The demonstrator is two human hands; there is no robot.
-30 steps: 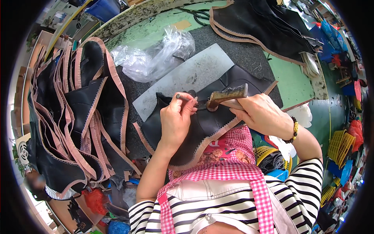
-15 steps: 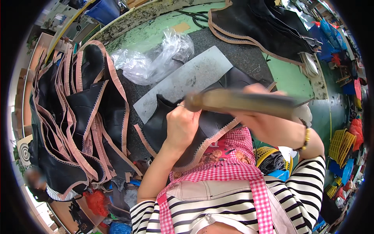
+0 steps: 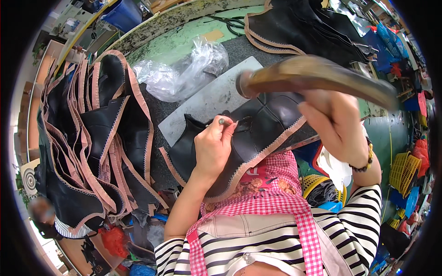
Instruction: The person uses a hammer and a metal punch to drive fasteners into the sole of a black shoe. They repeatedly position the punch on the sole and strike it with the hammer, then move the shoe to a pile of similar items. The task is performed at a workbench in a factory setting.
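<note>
In my left hand (image 3: 212, 149) a thin metal punch (image 3: 222, 121) stands upright, pinched between thumb and fingers. It rests over a black leather boot upper (image 3: 248, 142) with a tan, zigzag-stitched edge. Under part of this upper lies a pale grey board (image 3: 202, 103). My right hand (image 3: 338, 115) is closed round a long, curved brown mallet (image 3: 294, 76), blurred by motion. The mallet's rounded end is raised above and to the right of the punch, apart from it. A small slot-like mark shows on the leather beside the punch.
Many similar black uppers (image 3: 110, 133) hang in a heap at left, and more uppers (image 3: 299, 27) lie at the far right. Crumpled clear plastic (image 3: 179, 76) sits behind the board, near scissors (image 3: 230, 23). A yellow basket (image 3: 317, 186) stands below my right arm.
My right hand has lifted the mallet up and to the right, away from the punch. My left hand stays nearly in place, and the punch top now shows.
</note>
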